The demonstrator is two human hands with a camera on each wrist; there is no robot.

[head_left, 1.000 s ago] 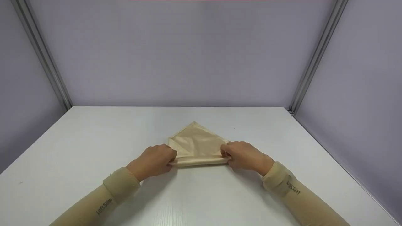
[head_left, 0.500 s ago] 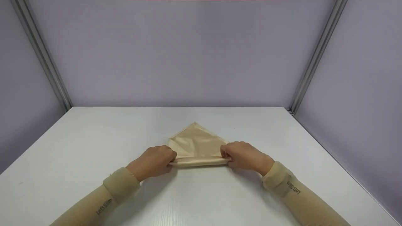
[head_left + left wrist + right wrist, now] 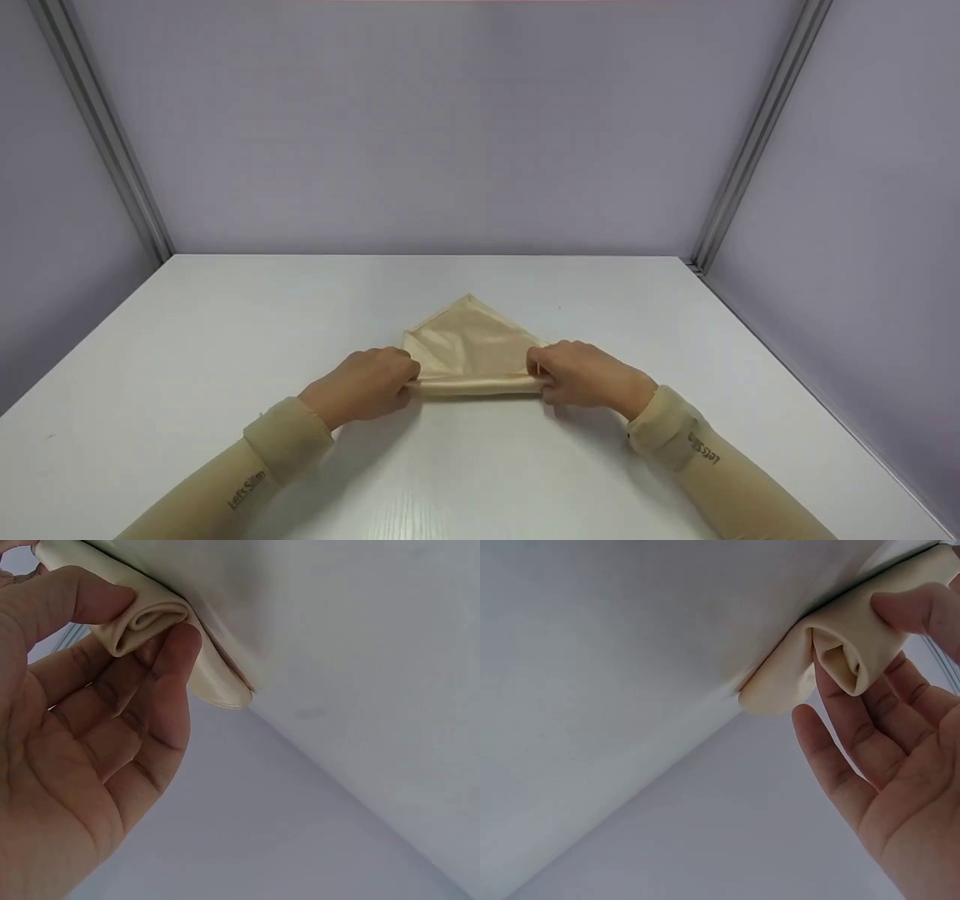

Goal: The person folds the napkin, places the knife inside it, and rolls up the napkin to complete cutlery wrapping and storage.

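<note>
A beige satin cloth [image 3: 469, 341] lies on the white table [image 3: 480, 465], its far corner pointing away and its near edge rolled into a tube [image 3: 476, 385]. My left hand [image 3: 367, 386] pinches the tube's left end [image 3: 146, 622] between thumb and fingers. My right hand [image 3: 589, 373] pinches the right end [image 3: 847, 652] the same way. Both wrist views show the rolled end held at the fingertips, the other fingers relaxed.
Lilac-grey walls with metal corner posts [image 3: 112, 142] [image 3: 750, 142] close in the table on three sides. Beige sleeves [image 3: 255, 480] cover both forearms. Nothing else stands on the table.
The roll has turned slightly further away from me, and the cloth's far tip sits a little nearer. Both hands keep their pinch.
</note>
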